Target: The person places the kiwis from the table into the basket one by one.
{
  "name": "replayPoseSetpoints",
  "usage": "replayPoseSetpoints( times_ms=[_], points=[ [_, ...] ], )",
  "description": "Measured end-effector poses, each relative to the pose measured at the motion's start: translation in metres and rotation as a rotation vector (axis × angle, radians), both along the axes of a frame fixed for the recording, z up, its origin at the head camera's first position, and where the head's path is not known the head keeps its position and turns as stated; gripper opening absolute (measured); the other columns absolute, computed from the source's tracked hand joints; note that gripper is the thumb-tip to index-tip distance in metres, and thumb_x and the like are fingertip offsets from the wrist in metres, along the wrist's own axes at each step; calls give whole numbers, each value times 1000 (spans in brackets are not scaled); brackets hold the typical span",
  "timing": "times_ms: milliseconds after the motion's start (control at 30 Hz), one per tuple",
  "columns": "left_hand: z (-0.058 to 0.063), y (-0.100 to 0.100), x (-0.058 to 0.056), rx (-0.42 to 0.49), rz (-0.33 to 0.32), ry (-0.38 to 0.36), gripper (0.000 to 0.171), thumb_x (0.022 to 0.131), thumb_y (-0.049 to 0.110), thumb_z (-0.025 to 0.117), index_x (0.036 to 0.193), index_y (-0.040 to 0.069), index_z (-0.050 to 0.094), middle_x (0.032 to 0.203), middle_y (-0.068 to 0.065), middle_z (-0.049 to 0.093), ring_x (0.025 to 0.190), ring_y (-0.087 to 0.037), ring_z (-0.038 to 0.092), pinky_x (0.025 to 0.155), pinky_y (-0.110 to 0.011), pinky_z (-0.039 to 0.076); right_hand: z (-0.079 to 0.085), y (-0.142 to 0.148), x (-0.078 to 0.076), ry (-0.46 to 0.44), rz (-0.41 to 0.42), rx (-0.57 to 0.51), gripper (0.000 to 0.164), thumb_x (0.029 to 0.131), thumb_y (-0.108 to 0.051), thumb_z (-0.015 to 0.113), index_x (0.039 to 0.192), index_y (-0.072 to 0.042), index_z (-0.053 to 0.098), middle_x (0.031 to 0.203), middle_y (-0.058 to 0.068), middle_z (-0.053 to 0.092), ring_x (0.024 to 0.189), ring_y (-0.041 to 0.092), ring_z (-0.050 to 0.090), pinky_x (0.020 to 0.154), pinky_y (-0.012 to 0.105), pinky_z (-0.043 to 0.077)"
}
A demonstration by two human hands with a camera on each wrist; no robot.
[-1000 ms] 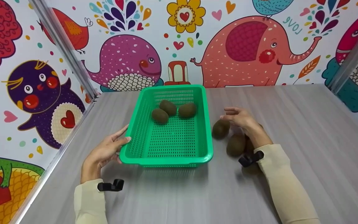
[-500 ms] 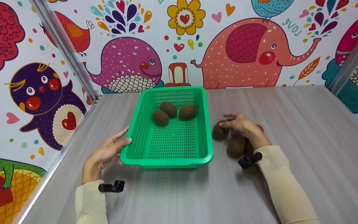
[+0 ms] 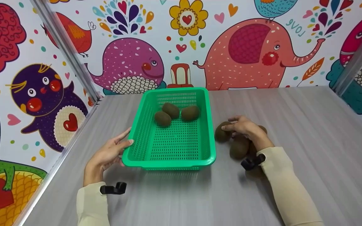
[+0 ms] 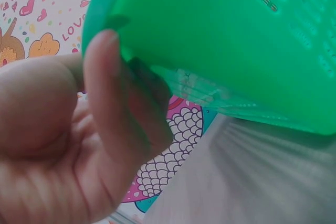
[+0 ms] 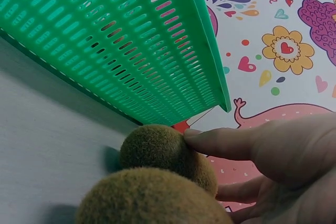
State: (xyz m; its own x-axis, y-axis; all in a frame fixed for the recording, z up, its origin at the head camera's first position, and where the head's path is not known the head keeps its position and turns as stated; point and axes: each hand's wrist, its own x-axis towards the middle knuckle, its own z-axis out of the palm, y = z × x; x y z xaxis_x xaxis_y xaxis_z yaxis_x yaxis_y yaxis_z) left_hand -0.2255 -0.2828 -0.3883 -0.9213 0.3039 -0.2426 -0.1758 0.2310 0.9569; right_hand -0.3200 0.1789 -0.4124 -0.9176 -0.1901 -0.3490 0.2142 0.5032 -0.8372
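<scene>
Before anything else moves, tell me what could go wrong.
The right hand grips a kiwi with another kiwi close beside it, so that neighbour might get knocked away. The left hand holds the green basket by its left rim; a bump could shift it and roll the three kiwis inside.

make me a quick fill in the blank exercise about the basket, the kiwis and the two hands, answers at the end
1. The basket is ____ in colour.
2. Inside it lie exactly ____ kiwis.
3. The left hand holds the basket, while the right hand touches a ____.
4. From the person's side, the other kiwis lie to the basket's ____.

Missing words: green; three; kiwi; right
</scene>
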Motion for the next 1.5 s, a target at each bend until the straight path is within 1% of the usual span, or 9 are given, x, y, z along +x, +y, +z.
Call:
replayPoseSetpoints(
  times_ms=[233,467,600,667,733,900,1033,1233,1500],
  points=[
    [-1,1,0,-11,17,-2,69,106,28,51,163,25,13,94,-6,74,65,-13,71,50,-28,58,0,-1,2,12,12,5,72,92,-21,72,149,6,37,143,27,51,117,30,60,103,43,54],
    [-2,2,0,-13,18,-3,68,106,28,51,163,26,14,93,-6,74,65,-13,71,50,-28,58,2,-2,3,13,-17,20,66,90,-21,75,142,5,44,135,23,55,114,31,61,101,42,56],
    [-2,2,1,-11,19,-5,68,106,28,52,163,26,14,93,-6,74,65,-13,71,49,-27,57,8,-2,4,-17,-52,21,69,89,-28,76,143,-1,41,144,22,48,127,36,51,114,59,40],
    [-2,1,2,-9,18,-4,69,106,28,52,163,26,14,94,-6,75,65,-13,71,49,-27,57,13,-2,6,-8,-60,7,69,90,-30,75,143,-2,41,146,22,46,130,38,49,115,64,35],
    [-2,1,2,-11,16,1,69,106,28,52,163,25,13,96,-7,75,66,-13,72,49,-27,57,17,-3,8,21,-60,-21,67,91,-27,74,142,-1,42,145,23,46,127,37,51,115,62,37],
    [-2,1,2,-28,27,4,68,106,29,51,163,26,13,103,-10,75,67,-14,72,50,-27,57,27,-7,11,84,-67,-117,63,92,-24,73,141,3,43,139,23,48,113,27,59,106,40,51],
    [-3,1,1,-29,31,-1,67,106,30,50,163,27,14,106,-12,74,68,-14,72,50,-28,58,34,-10,14,112,-74,-153,64,94,-27,71,144,1,43,140,22,48,115,27,59,106,40,51],
    [-2,2,1,-36,32,9,67,106,29,51,162,27,15,103,-12,75,68,-15,72,51,-30,58,40,-11,17,148,-98,-167,62,95,-27,71,143,1,45,141,22,47,120,32,59,103,36,55],
    [0,2,1,-51,30,7,67,106,31,51,162,29,15,109,-15,73,72,-16,73,52,-31,59,41,-11,17,190,-175,-206,61,95,-24,71,143,0,45,135,19,49,118,31,60,99,35,56]
  ],
)
